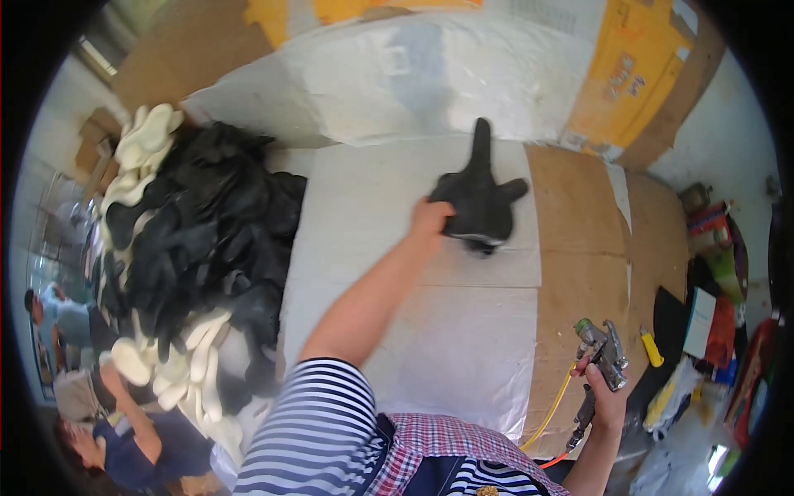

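My left hand (432,221) is closed on the near left edge of a black soft-looking piece (478,202). A long narrow prong points away from me on this piece, and a shorter one sticks out to its right. Its lower edge is a little blurred, and whether it touches the white sheet (356,273) behind it I cannot tell. At the lower right my right hand (608,401) is wrapped round a metal spray gun (610,357) with a green fitting at its top. A yellow hose (552,411) curves down near the gun.
To the left lies a large heap of black pieces (219,198), with cream-coloured pieces (194,364) among them. Brown cardboard (579,240) borders the sheet. On the right are a yellow-handled cutter (652,347) and assorted clutter. Another person (136,438) sits at the lower left.
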Demonstrator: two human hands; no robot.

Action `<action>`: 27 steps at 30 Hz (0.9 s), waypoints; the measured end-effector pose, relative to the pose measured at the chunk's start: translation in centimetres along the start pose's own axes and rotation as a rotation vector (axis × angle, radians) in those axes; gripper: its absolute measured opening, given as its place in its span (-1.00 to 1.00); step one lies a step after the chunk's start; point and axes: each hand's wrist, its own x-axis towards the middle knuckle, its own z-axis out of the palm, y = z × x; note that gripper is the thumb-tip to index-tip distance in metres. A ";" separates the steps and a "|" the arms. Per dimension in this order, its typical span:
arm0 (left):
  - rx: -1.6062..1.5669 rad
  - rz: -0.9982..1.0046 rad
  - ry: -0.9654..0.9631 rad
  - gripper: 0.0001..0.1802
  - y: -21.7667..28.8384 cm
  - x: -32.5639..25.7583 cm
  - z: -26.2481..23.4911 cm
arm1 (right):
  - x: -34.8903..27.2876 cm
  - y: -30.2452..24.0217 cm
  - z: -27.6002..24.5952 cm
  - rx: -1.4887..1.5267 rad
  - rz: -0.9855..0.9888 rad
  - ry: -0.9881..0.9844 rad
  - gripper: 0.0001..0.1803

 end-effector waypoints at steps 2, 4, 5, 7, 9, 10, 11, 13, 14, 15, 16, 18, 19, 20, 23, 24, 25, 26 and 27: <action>0.193 0.154 0.209 -0.60 7.8 -0.8 -10.3 | 0.1 -0.2 1.2 -0.013 -0.024 -0.088 -0.71; 0.213 0.354 0.302 -0.74 16.5 -3.2 -19.7 | 0.0 0.0 1.7 -0.037 -0.043 -0.167 -0.71; 0.057 0.382 0.478 -0.81 18.9 -6.2 -16.3 | 0.0 0.7 0.9 -0.060 -0.041 -0.117 -0.72; 0.264 0.915 0.472 -0.80 27.1 -13.3 -30.3 | -0.5 -0.9 -0.2 -0.031 -0.086 -0.281 -0.73; -0.354 0.731 0.640 -0.59 26.7 -17.0 -27.0 | 0.0 0.9 -2.9 -0.131 0.001 -0.249 -0.59; -0.346 0.769 0.704 -0.60 25.6 -19.9 -28.1 | 0.5 1.8 -3.2 -0.138 -0.019 -0.288 -0.59; -0.340 0.804 0.774 -0.62 23.7 -22.2 -30.1 | 1.0 3.0 -3.2 -0.240 -0.031 -0.285 -0.52; -0.368 0.738 0.643 -0.65 17.0 -27.2 -34.9 | 2.7 7.0 -3.4 -0.366 -0.061 -0.343 -0.45; -0.436 0.663 0.634 -0.68 13.5 -29.7 -36.5 | 3.5 9.4 -3.3 -0.563 -0.187 -0.249 -0.40; -0.522 0.576 0.619 -0.71 8.6 -31.3 -36.5 | 4.7 12.0 -4.2 -0.768 -0.326 -0.145 -0.35; -0.487 0.499 0.701 -0.72 3.6 -32.8 -35.5 | 6.0 14.2 -5.7 -0.813 -0.347 -0.201 -0.35; -0.523 0.354 0.859 -0.76 -5.4 -37.5 -34.9 | 8.0 17.6 -8.3 -0.968 -0.555 -0.067 -0.32; -0.600 0.294 0.935 -0.79 -10.1 -40.7 -36.1 | 9.0 18.0 -9.0 -0.988 -0.584 -0.154 -0.32; -0.637 0.288 1.000 -0.79 -14.0 -44.1 -37.0 | 9.8 18.2 -9.9 -1.093 -0.512 -0.183 -0.34; -0.746 0.105 1.281 -0.80 -23.4 -55.4 -40.0 | 9.9 16.0 -5.8 -1.261 -0.501 -0.348 -0.37; -0.753 0.193 1.311 -0.80 -25.1 -58.2 -41.9 | 9.3 14.1 -3.9 -1.292 -0.519 -0.381 -0.39; -0.769 0.285 1.361 -0.81 -27.1 -61.3 -42.8 | 8.6 13.0 -1.0 -1.312 -0.549 -0.421 -0.39; -0.763 0.267 1.452 -0.79 -27.3 -62.8 -42.8 | 7.7 11.8 2.0 -1.362 -0.558 -0.501 -0.43; -0.753 0.241 1.527 -0.78 -26.6 -64.0 -42.6 | 6.5 10.9 4.5 -1.415 -0.560 -0.565 -0.46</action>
